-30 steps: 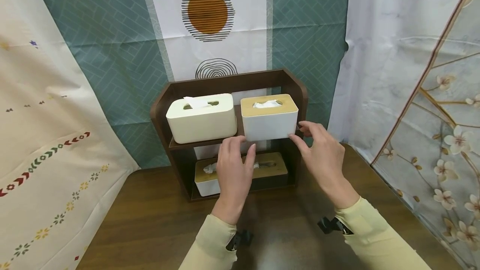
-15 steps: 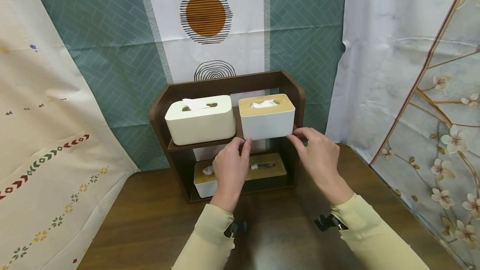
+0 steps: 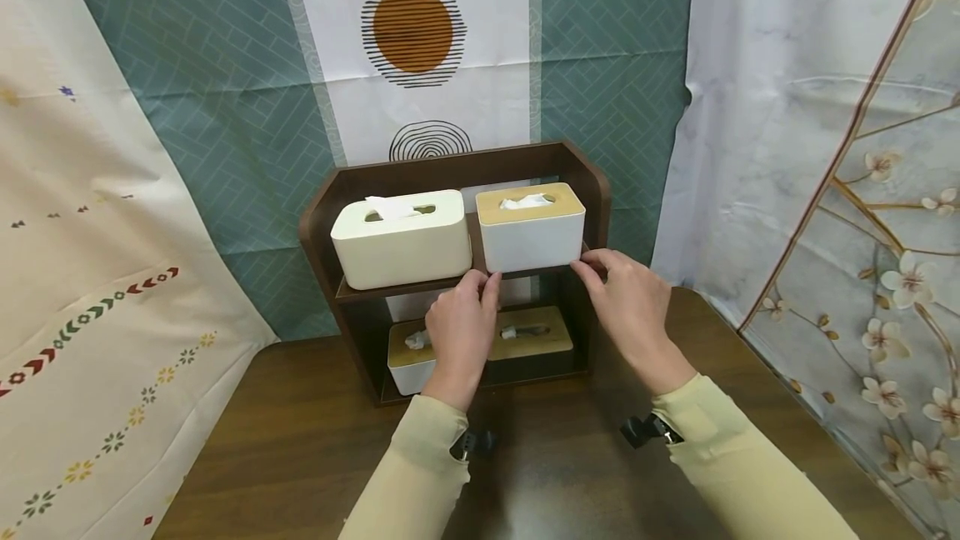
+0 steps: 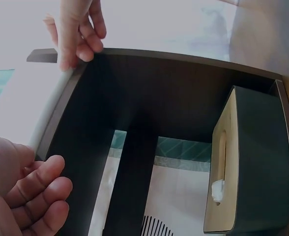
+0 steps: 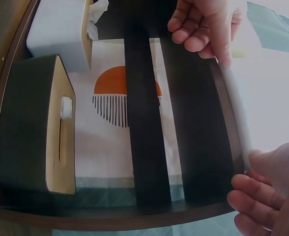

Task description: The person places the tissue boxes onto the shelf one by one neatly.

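A white tissue box with a wood-look lid stands on the upper right of a dark brown two-tier shelf. My left hand is at its lower left corner, the thumb extended against the lower front edge. In the left wrist view, that hand's other fingers bend loosely below the shelf edge. At the lower right corner, my right hand touches the box with its thumb; its fingers are loosely bent beside the shelf's end.
A cream tissue box stands to the left on the same tier. Below are a white wood-lidded box, partly behind my left hand, and a dark wood-lidded box. The shelf stands on a brown table before hanging cloths.
The white tissue box has shifted slightly back and left on the upper tier. My left hand has closed in on its lower edge, and my right hand has moved left with the box.
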A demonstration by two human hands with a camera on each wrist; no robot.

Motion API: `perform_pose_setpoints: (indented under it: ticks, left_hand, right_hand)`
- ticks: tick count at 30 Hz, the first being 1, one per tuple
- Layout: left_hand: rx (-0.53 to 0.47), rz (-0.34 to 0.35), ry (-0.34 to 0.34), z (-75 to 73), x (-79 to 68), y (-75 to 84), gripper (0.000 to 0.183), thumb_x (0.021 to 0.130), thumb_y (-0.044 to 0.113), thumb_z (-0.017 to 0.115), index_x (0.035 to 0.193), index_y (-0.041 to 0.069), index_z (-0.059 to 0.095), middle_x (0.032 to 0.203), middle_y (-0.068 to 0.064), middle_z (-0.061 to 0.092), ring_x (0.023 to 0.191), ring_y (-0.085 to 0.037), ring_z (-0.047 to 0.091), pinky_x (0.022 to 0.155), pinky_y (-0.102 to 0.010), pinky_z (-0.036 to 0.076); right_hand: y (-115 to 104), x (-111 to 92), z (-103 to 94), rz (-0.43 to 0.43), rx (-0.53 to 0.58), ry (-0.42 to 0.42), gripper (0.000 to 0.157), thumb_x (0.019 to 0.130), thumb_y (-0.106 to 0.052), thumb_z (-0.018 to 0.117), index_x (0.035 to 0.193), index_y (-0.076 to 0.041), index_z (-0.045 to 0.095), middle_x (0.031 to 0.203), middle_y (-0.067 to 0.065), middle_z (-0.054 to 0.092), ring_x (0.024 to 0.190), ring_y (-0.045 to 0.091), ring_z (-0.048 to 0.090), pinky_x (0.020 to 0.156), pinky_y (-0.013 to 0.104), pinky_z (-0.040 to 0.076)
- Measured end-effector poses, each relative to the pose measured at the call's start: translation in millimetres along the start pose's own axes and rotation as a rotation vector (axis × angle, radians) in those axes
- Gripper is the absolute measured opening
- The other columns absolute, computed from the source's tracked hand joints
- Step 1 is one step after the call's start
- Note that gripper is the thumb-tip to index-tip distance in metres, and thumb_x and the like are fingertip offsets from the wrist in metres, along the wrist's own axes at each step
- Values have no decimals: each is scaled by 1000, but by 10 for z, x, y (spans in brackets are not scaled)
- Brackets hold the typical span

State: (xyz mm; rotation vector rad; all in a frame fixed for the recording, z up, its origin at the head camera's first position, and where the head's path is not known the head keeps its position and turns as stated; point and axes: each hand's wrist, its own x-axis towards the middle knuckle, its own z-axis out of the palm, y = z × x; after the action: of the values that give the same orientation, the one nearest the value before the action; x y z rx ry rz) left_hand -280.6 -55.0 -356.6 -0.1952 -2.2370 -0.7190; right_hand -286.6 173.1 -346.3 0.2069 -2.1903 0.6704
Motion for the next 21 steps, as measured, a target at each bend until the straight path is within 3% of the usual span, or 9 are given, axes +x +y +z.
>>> perform_pose_setpoints:
  ticks: [15, 21]
  left_hand:
    - [35, -13, -14, 10, 36, 25, 37, 112, 39, 69, 83, 17, 79, 64, 8, 72, 46, -16, 58, 45, -35, 42]
    - [45, -2, -14, 13, -7, 19, 36, 111, 37, 70, 82, 17, 77, 61, 6, 69, 45, -16, 54, 45, -34, 38]
  right_hand:
    - [49, 51, 52, 0, -18, 2, 21, 99, -29, 87, 107, -10, 86, 100, 9, 83, 82, 32, 77, 59, 50, 51]
    - [66, -17, 44, -4, -16, 13, 20, 100, -26, 86, 112, -10, 84, 100, 10, 83, 82, 33, 77, 59, 51, 50]
